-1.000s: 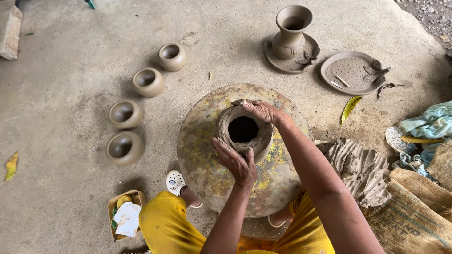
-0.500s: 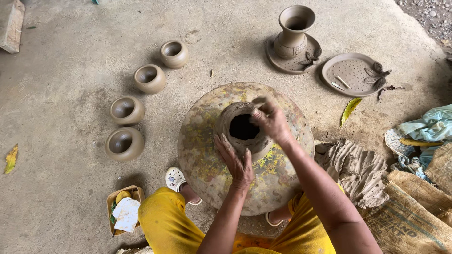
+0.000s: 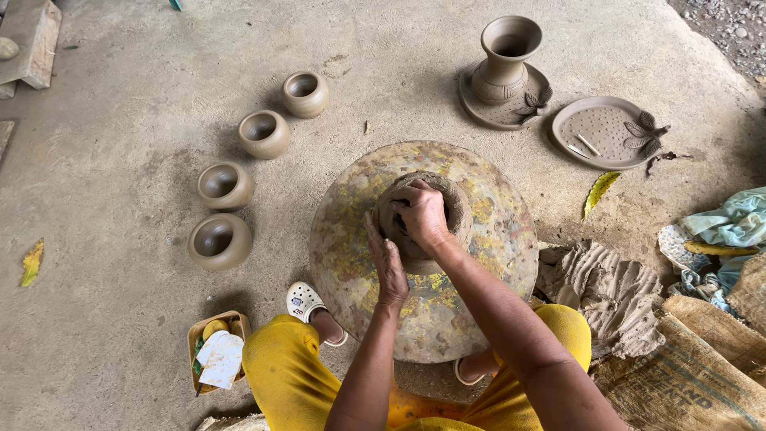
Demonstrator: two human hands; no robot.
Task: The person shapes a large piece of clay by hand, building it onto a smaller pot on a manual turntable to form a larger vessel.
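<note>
Right hand (image 3: 423, 214): fingers curled over the rim of the clay pot (image 3: 419, 219), fingertips down inside the mouth, pinching the wall; a second ago it lay on the far rim with the mouth uncovered.
Left hand (image 3: 387, 263): flat and unclenched, palm pressed on the pot's near outer wall (a brace, I judge, against the push from inside); grasping nothing. It has kept to that side.
Clay pot: soft, thick-walled, at the middle of the wheel.
Wheel (image 3: 343, 239): round mottled disc on the floor between my knees, so both arms reach the pot.
Small pots (image 3: 263, 133): four, in a curved row left of the wheel, well apart from it, unmoved.
Vase (image 3: 503, 60): upright on a round dish, beyond the wheel.
Plate (image 3: 602, 132): dotted, clay leaves on its rim, just right of the vase.
Cloth (image 3: 598, 287): clay-stained, right of the wheel.
Box (image 3: 215, 351): by my left foot, holding scraps.
</note>
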